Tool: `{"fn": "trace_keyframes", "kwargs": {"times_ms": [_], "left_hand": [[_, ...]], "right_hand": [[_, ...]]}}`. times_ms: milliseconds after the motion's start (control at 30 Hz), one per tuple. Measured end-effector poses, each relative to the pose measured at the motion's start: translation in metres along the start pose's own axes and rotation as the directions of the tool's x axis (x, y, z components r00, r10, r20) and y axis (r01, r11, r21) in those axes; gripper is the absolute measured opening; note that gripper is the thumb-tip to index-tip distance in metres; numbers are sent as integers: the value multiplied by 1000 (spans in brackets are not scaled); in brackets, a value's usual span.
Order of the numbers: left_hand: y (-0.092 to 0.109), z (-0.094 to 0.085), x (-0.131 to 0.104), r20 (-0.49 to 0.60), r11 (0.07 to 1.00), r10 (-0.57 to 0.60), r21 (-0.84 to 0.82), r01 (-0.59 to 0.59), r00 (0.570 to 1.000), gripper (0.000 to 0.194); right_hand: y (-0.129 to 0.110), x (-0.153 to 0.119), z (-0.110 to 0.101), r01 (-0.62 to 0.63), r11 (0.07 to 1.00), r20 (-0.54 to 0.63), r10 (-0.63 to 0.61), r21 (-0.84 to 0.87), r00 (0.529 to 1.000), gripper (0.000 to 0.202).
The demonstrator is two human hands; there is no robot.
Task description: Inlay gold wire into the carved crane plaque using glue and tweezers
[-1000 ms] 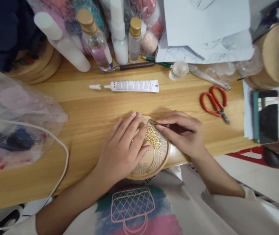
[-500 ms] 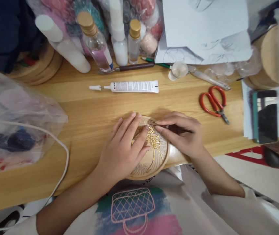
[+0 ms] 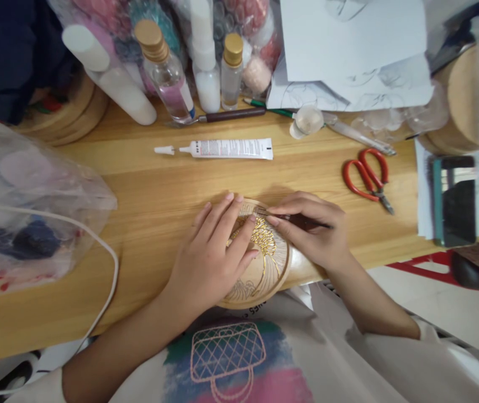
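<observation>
A round wooden disc with a raised rim lies at the table's front edge. Its face carries a drawn line pattern, part of it laid over with shiny gold wire. My left hand rests flat across the disc's left side, fingers spread, covering much of the pattern. Between the thumb and fingers of my right hand is a pair of fine metal tweezers. Their tips touch or hover just over the upper part of the disc; which one, I cannot tell. Anything between the tips is too small to make out.
Beyond the disc lies a white glue tube with its cap apart. Red-handled pliers and a phone are at the right. Bottles and paper sheets line the back. A white cable and plastic bag lie left.
Both hands, the tweezers and the disc look nearly the same as before. Only a very slight shift of the camera's view shows.
</observation>
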State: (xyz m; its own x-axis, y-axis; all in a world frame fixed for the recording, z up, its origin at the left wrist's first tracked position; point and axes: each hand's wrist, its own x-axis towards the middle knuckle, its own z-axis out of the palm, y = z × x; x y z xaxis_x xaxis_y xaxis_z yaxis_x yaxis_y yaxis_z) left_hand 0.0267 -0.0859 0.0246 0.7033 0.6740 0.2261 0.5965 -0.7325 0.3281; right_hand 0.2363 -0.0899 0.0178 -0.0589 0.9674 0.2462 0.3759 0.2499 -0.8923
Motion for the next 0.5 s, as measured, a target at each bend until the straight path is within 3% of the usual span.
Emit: {"fn": "trace_keyframes", "kwargs": {"times_ms": [500], "left_hand": [[1, 0, 1, -8, 999, 0, 37, 0, 1000, 33]], "right_hand": [[0, 0, 0, 9, 1000, 5, -9, 1, 1000, 11]]}}
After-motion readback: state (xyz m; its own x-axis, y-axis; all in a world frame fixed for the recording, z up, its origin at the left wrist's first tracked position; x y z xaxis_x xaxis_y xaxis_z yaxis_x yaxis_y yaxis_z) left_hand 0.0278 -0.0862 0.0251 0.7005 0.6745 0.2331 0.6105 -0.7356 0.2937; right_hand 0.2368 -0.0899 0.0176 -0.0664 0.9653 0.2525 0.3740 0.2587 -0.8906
